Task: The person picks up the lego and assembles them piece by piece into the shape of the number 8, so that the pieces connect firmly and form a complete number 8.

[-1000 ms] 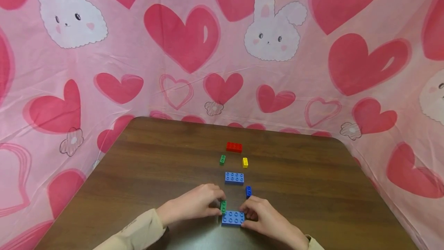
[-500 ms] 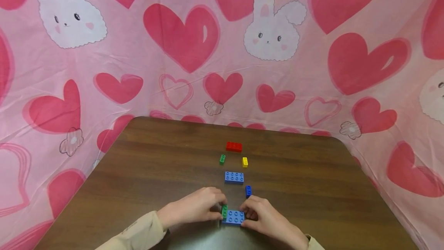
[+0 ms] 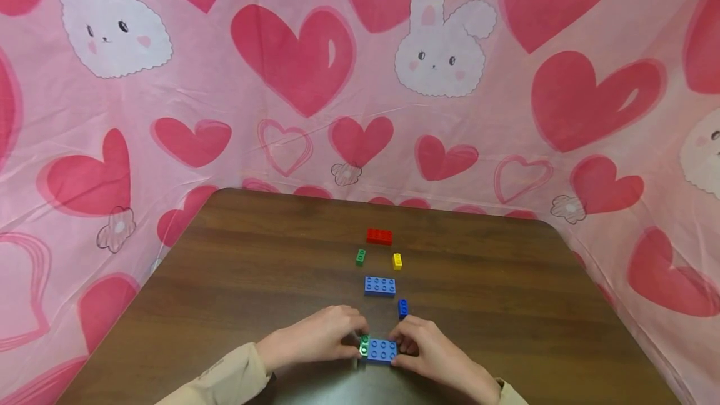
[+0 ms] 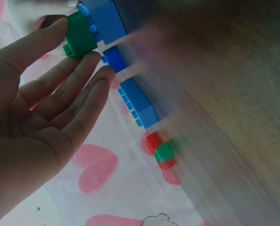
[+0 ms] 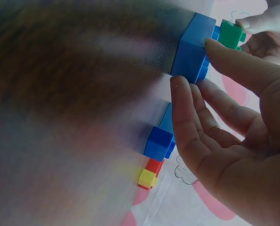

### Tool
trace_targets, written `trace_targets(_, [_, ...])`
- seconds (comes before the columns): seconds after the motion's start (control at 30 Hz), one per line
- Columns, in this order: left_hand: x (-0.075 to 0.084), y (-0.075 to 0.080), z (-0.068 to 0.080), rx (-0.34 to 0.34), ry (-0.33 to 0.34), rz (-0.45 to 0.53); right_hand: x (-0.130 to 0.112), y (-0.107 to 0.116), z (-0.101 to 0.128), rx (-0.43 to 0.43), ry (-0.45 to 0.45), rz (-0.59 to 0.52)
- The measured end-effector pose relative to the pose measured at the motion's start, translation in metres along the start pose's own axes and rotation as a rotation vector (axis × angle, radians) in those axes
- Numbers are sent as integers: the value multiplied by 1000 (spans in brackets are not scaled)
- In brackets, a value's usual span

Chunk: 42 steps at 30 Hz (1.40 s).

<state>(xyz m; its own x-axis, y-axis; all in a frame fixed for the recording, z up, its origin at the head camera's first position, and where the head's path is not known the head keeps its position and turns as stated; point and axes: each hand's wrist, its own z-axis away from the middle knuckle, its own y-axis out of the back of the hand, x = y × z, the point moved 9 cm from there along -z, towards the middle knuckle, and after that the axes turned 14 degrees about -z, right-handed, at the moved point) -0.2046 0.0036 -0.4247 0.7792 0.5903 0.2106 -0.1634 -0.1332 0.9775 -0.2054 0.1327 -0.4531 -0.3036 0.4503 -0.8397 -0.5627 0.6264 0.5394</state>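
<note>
- While a second ago the small green brick (image 3: 364,345) stood just off the far left corner of the near blue brick (image 3: 382,350), it now sits on that brick's left end, studs up, so the two look joined or very nearly so.
- Judging by that, the green piece is seated or being seated on the blue plate, and the work in hand is close to its finish for this piece.
- Both hands have barely shifted over that second; only the green brick has slid nearer and lower onto the blue one.
- At the near edge of the worktop (image 3: 236,280), the left hand (image 3: 315,336) pinches the green brick between thumb and fingertips; the left wrist view shows the other fingers (image 4: 78,89) lying fairly straight beside it.
- On the other side, the right hand (image 3: 430,349) steadies the blue brick at its right end, thumb on the top edge and a fingertip against its side, as the right wrist view shows; the palm is half open.
- Farther off along the middle of the worktop lie a small dark blue brick (image 3: 402,308), a second long blue brick (image 3: 379,286), a little green one (image 3: 360,257), a yellow one (image 3: 397,260) and a red brick (image 3: 379,237), all untouched.
- Behind hangs a pink cloth (image 3: 292,61) with hearts and rabbits.
</note>
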Motion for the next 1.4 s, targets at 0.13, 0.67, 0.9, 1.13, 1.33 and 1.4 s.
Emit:
trace_targets(0.13, [1, -1, -1, -8, 1, 15, 0, 0, 0, 2, 0, -1])
trace_targets(0.67, [0, -7, -3, -25, 11, 84, -1, 0, 0, 9, 24, 0])
trace_targets(0.9, [-1, -7, -3, -30, 30, 107, 2, 0, 1, 0, -4, -23])
trace_targets(1.13, [-1, -6, -2, 1, 32, 88, 3, 0, 0, 0, -1, -29])
trace_targets(1.33, [-3, -6, -3, -5, 41, 107, 3, 0, 0, 0, 0, -24])
trace_targets(1.4, [-4, -7, -3, -14, 48, 120, 3, 0, 0, 2, 0, -22])
